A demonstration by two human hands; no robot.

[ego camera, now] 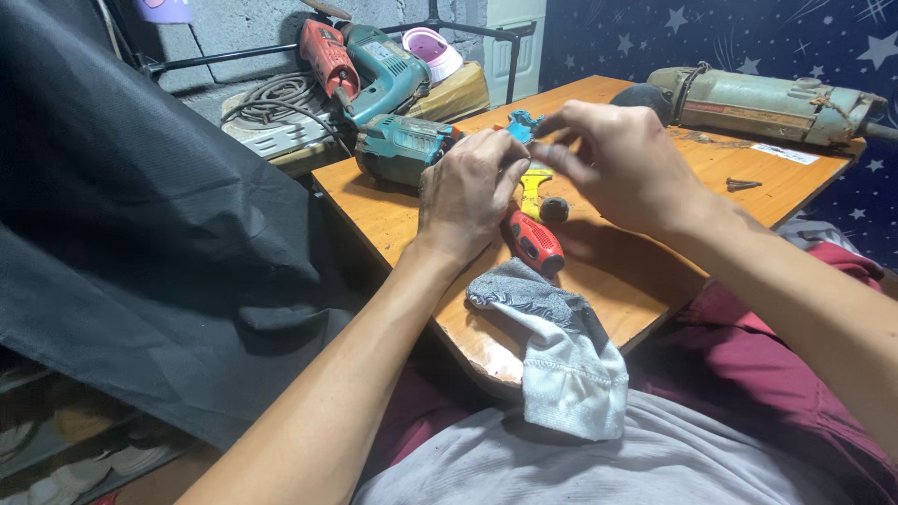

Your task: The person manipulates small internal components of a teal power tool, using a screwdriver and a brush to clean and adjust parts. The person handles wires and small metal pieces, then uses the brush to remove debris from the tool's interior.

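Observation:
My left hand (pixel 465 192) and my right hand (pixel 613 159) meet above a small wooden table (pixel 645 290), fingertips pinched together on a small part that the fingers hide. Under them lie a red-and-black screwdriver handle (pixel 533 243), a yellow-handled tool (pixel 533 184) and a small dark round piece (pixel 554 209). A teal power tool body (pixel 398 150) sits just left of my left hand, with a blue plastic piece (pixel 524 122) behind my fingers.
A grey-and-white cloth (pixel 561 351) hangs over the table's near edge. A worn green angle grinder (pixel 767 101) lies at the far right, a screw (pixel 744 184) near it. Red and teal drills (pixel 360 65) and coiled cable (pixel 276 93) are behind; black fabric (pixel 140 234) on the left.

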